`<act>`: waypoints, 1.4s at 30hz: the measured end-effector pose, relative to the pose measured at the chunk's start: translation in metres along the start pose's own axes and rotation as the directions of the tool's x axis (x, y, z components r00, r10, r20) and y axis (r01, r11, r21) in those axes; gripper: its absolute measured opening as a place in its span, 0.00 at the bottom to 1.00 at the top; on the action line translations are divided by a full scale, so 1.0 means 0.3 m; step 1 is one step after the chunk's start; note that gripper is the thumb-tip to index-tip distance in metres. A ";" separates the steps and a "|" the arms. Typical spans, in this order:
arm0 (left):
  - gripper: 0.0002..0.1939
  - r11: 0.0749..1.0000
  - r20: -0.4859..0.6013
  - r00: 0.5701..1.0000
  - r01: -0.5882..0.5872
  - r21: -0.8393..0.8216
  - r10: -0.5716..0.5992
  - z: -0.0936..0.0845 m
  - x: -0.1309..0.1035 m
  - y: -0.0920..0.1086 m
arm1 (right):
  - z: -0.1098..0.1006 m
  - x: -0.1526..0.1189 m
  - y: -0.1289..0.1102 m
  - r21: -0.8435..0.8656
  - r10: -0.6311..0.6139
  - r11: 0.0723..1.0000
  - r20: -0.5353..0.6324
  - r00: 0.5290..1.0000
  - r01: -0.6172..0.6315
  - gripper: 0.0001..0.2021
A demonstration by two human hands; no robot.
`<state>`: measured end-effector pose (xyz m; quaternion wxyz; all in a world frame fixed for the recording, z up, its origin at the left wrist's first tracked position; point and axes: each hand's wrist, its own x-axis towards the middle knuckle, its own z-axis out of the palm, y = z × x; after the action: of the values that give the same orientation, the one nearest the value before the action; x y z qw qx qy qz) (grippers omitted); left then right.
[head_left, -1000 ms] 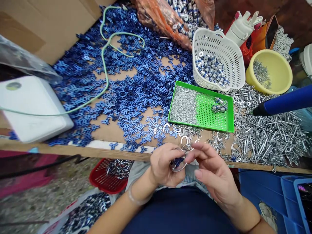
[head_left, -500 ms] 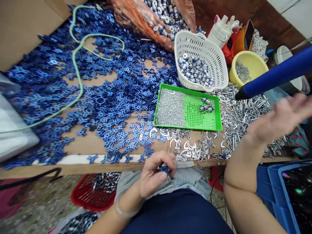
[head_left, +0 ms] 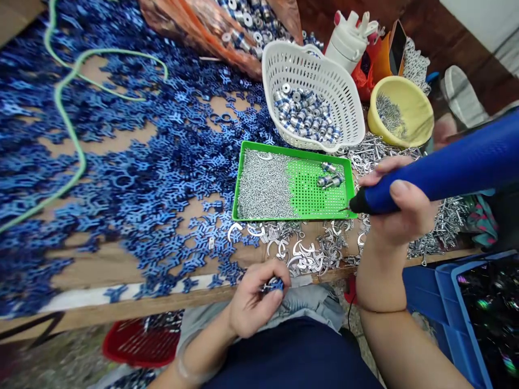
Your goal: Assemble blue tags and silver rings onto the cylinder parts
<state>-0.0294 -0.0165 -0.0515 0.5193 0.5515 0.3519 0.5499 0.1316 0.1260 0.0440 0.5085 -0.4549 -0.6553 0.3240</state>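
Note:
My right hand [head_left: 405, 221] is closed around a blue electric screwdriver [head_left: 450, 170] with a black nose. Its thin bit points left, over the right end of the green tray [head_left: 235, 200]. Small silver screws [head_left: 265, 186] cover the tray's left half, and a few blue-and-silver cylinders [head_left: 330, 181] lie at its right. Near the table's front edge, my left hand [head_left: 253, 305] pinches a small blue metal part [head_left: 275, 283], partly hidden by the fingers. Curved silver pieces [head_left: 304, 254] are scattered between the tray and this hand.
Blue three-armed parts [head_left: 162, 156] spread over the table's left, crossed by a pale green cord [head_left: 77, 146]. Behind the tray stand a white basket [head_left: 351, 102] of cylinders and a yellow bowl [head_left: 421, 121]. Blue crates [head_left: 441, 292] stand at right; a red basket [head_left: 121, 346] sits below.
My right hand has gone from open beside the hanging screwdriver to gripping it, and the bit has come left and down to the tray. My left hand still holds the blue part. The view has shifted.

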 end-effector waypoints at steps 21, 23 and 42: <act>0.03 0.989 -0.023 1.000 -0.008 0.148 0.011 0.006 -0.016 -0.022 | 0.144 -0.069 0.134 -0.097 -0.077 0.994 -0.251 0.965 0.054 0.09; 0.02 0.988 -0.013 0.999 -0.028 0.150 0.030 0.006 -0.014 -0.024 | 0.146 -0.068 0.134 -0.075 -0.078 0.995 -0.254 0.964 0.061 0.09; 0.02 0.975 -0.030 0.999 -0.023 0.223 0.030 0.020 0.005 -0.001 | 0.057 -0.262 -0.269 0.413 0.183 0.869 0.246 0.952 -0.274 0.28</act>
<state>-0.0232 -0.0160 -0.0506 0.4408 0.6016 0.4125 0.5230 0.0991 0.0235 0.0819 0.4881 -0.3672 -0.5533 0.5663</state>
